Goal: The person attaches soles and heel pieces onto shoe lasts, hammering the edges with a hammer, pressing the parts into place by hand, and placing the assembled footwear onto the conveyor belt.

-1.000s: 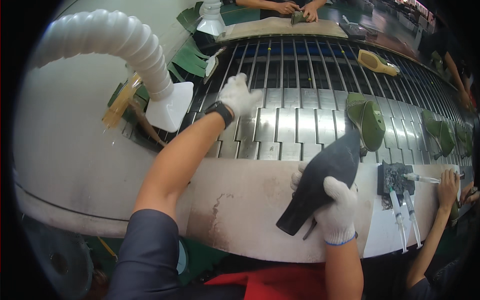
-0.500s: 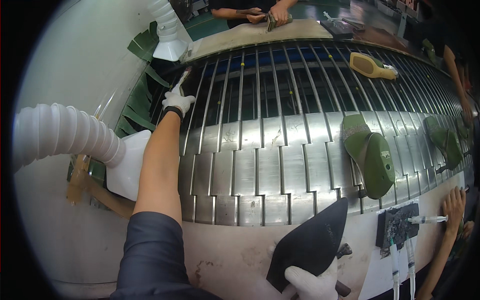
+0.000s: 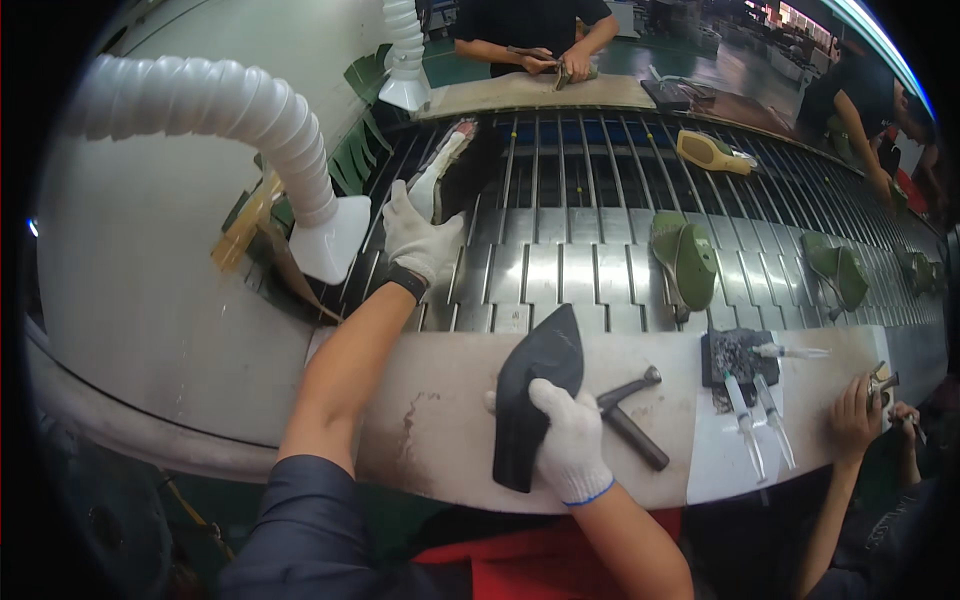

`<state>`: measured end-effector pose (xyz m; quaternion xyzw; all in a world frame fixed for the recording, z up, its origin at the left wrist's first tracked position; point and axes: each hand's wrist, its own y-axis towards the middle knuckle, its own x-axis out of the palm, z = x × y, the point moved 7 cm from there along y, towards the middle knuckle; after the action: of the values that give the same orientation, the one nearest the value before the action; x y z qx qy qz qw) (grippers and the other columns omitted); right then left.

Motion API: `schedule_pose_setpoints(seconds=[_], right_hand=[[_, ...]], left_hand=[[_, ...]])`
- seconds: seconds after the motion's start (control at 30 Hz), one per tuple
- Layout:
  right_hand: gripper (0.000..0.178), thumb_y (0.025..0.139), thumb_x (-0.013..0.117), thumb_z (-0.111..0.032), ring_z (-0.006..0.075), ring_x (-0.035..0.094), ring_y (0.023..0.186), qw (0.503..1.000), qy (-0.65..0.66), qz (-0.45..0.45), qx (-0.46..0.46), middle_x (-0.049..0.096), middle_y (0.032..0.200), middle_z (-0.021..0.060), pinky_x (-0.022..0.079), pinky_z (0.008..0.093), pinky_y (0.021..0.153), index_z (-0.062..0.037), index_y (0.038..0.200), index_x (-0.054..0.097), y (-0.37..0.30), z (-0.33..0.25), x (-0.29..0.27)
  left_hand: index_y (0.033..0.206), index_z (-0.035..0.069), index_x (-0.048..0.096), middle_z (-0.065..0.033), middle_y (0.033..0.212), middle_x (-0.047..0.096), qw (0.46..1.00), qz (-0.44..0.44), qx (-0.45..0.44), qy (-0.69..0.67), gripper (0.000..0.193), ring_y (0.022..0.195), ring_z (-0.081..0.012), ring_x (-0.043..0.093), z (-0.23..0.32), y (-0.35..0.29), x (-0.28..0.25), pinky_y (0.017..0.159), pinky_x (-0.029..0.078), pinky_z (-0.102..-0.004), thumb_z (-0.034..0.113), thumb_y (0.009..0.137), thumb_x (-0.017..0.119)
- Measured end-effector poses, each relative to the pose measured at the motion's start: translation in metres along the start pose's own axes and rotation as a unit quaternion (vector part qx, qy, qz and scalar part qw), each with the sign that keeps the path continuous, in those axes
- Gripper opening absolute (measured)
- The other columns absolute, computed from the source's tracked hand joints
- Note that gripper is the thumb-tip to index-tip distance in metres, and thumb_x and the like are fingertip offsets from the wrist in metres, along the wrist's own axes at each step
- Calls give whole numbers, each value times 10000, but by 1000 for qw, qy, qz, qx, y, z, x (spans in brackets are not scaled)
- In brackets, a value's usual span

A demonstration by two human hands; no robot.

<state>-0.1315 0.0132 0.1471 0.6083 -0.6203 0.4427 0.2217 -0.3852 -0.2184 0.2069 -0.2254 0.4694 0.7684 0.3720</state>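
Black piece partly hides right hand.

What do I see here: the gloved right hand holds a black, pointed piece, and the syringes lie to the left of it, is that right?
Not quite: the head view shows the syringes to the right of the black, pointed piece that the gloved right hand holds.

The counter is softly lit; the metal slats give white glare. A light strip shines at upper right. Near the black rim, lines bend.
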Motion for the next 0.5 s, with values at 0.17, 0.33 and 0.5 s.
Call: schedule_pose_setpoints(seconds=[0.17, 0.33, 0.5], right_hand=[[371, 1023, 637, -60, 242, 741, 1051, 948, -256, 48, -183, 732, 1226, 126, 615, 381, 941, 58, 1374, 614, -44, -6, -35], [430, 999, 579, -9, 346, 783, 1081, 956, -185, 60, -219, 722, 1221, 181, 668, 450, 937, 92, 1417, 565, -63, -54, -66], [523, 959, 582, -20, 418, 763, 1158, 942, -236, 7, -238, 686, 1352, 228, 694, 493, 910, 101, 1467, 557, -69, -42, -63]], left_hand=[[1664, -18, 319, -278, 1473, 546, 985, -8, 150, -82, 1177, 1383, -446, 558, 19, -121, -132, 1185, 474, -506, 263, 744, 998], [1663, 13, 359, -261, 1451, 566, 930, 56, 363, -3, 1235, 1287, -469, 612, -10, -222, -247, 1095, 534, -532, 127, 635, 1032], [1565, 25, 529, -229, 1462, 594, 907, -88, 411, -19, 1033, 1228, -470, 644, -48, -287, -274, 1086, 514, -524, 141, 660, 1016]])
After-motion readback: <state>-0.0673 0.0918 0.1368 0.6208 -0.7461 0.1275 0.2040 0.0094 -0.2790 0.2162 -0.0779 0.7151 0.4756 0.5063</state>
